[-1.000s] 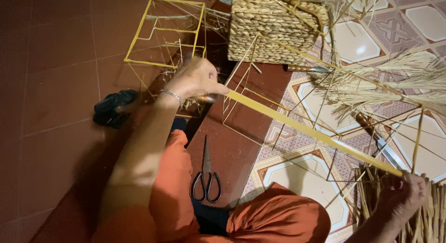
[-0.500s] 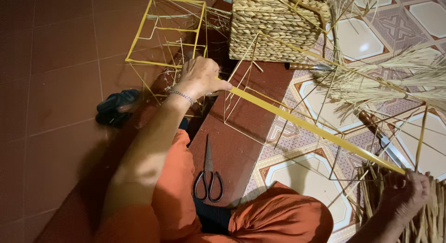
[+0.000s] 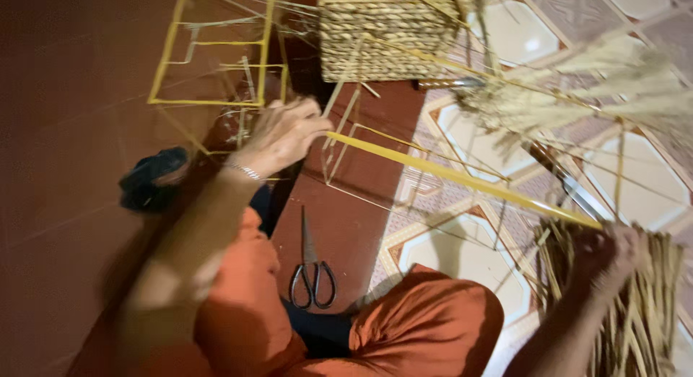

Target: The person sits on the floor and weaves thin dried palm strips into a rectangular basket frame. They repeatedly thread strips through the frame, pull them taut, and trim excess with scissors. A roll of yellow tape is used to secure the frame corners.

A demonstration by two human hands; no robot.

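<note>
Looking down through the head camera, you are stretching a long flat yellow strip taut between your two hands, so that it is running on a diagonal from upper left to lower right above the floor. Your left hand is closing its fingers around the strip's upper end, just below an open yellow wire frame that is standing on the dark red tiles. Your right hand is gripping the strip's lower end, curled tight, and it is pressing into a bundle of dried straw that is fanning out beneath it. A woven straw basket is sitting at the top of the view, beyond the strip, with loose dry stalks spreading to its right over the patterned pale tiles. Black-handled scissors are lying on the red floor between your knees, well clear of both hands, blades pointing up toward the strip. Your orange trousers are filling the lower edge. A dark cloth object is resting by your left forearm; what kind cannot be told.
</note>
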